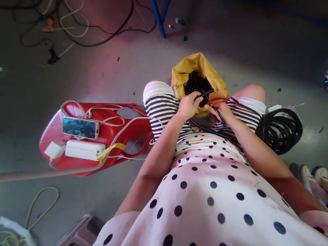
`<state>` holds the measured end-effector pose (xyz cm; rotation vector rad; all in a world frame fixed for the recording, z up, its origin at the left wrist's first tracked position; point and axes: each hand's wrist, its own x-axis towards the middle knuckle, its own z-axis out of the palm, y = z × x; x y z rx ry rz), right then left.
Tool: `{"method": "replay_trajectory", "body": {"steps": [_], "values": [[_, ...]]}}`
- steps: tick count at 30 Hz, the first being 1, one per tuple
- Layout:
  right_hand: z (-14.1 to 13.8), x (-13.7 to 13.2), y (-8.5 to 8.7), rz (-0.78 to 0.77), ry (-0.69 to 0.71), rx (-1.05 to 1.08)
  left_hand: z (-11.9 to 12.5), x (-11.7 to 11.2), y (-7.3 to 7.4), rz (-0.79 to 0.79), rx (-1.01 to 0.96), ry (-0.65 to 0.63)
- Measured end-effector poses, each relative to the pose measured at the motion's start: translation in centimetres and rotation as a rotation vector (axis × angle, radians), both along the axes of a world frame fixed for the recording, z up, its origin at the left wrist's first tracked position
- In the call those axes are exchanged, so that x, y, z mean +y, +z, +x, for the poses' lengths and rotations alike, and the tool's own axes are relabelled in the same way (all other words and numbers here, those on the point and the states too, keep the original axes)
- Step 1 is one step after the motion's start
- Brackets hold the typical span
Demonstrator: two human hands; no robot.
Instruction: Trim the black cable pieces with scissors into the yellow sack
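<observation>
Between my knees stands a yellow bag [216,81] with a bundle of black cables [196,82] inside. My left hand [190,105] is closed at the bag's near rim, pinching a black cable end [206,94]. Close beside it, my right hand [223,112] is closed around what look like scissors [218,114] with black and orange handles; their tips lie near the cable end and are hard to make out. A black cable runs across my lap to a thick coil of black cable [283,131] at my right thigh.
On my left a red stool [119,137] carries a phone [80,127], a white power bank [84,150] and a white charger [54,149]. Loose cables [109,37] lie on the floor ahead, near a blue metal frame leg [157,15]. Another person's shoes [314,174] are at right.
</observation>
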<state>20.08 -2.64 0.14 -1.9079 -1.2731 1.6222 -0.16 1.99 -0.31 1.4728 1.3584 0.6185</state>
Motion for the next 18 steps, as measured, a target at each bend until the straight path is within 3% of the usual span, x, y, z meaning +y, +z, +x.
{"method": "replay_trajectory", "body": {"steps": [4,9,11,13,16,18], "values": [[0.6,0.7,-0.9,-0.002,0.066,0.151,-0.2,0.3,-0.3,0.021,0.020,-0.108],[0.0,2.2,-2.4,0.004,-0.046,0.033,0.8,0.9,-1.1,-0.028,-0.087,-0.030],[-0.6,2.7,-2.6,0.000,-0.102,0.050,1.4,1.4,-1.5,-0.087,-0.168,0.110],[-1.1,2.7,-2.2,-0.035,-0.105,0.131,1.6,2.0,-1.8,-0.199,-0.258,0.334],[-1.5,1.3,-1.0,-0.101,-0.016,0.250,1.4,3.1,-1.7,-0.392,-0.439,0.651],[-1.7,-0.2,-0.3,-0.108,0.024,0.313,1.3,3.3,-1.3,-0.449,-0.549,0.751]]}}
